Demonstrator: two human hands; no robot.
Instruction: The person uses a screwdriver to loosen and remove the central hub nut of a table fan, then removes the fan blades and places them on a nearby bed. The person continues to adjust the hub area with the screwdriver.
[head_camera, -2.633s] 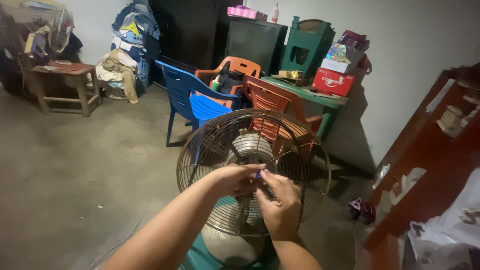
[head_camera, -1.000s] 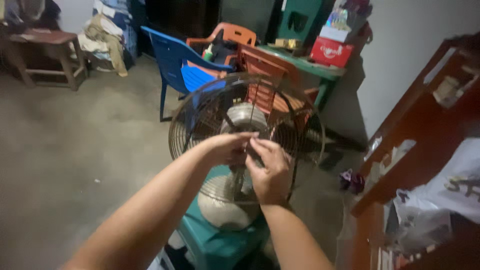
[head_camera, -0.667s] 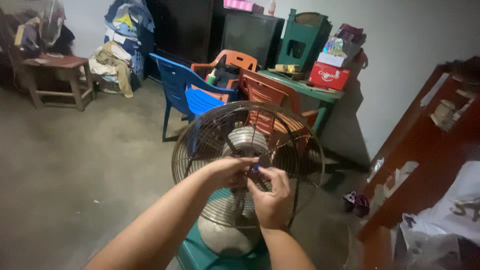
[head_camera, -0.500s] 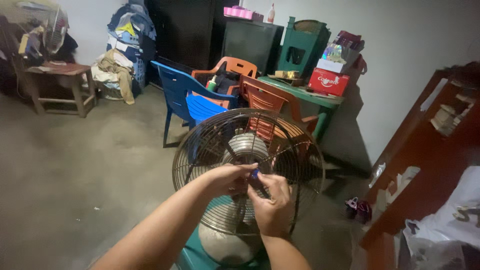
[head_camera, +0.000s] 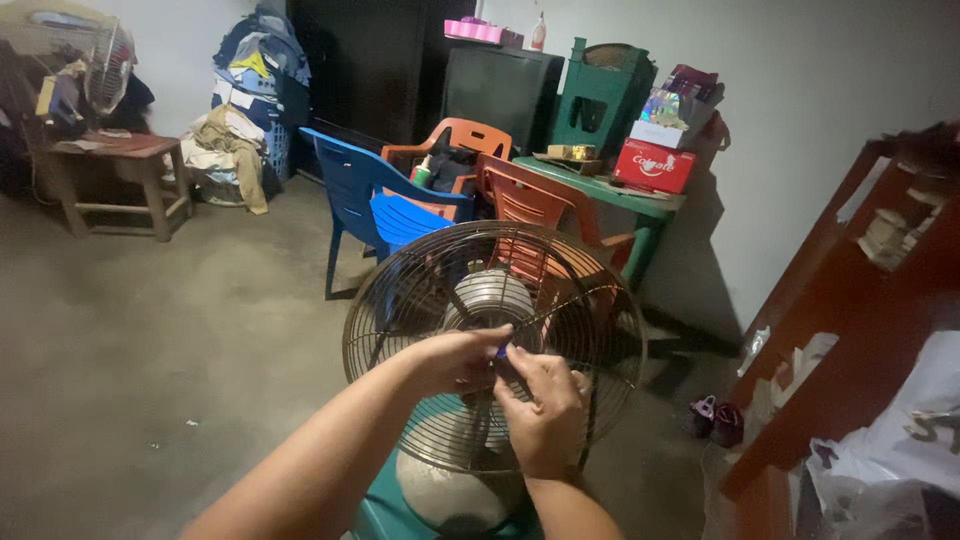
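A round wire fan guard (head_camera: 420, 270) with a grey motor housing (head_camera: 490, 295) behind it stands right in front of me on a teal base (head_camera: 385, 515). Both my hands meet at the guard's centre. My left hand (head_camera: 455, 358) pinches something small with a blue tip (head_camera: 501, 351) against the wires. My right hand (head_camera: 540, 410) is closed beside it, fingers on the same small item. What the item is cannot be made out.
Blue plastic chair (head_camera: 365, 205) and orange chairs (head_camera: 540, 205) stand behind the fan. A green table (head_camera: 640, 205) carries a red box (head_camera: 655, 165). A wooden stool (head_camera: 120, 170) is far left, a dark wooden shelf (head_camera: 850, 310) at right, small shoes (head_camera: 715, 420) on the floor.
Hands stay at the guard's centre throughout, fingers shifting slightly. My view bobbed down and then back up; the fan has not moved.
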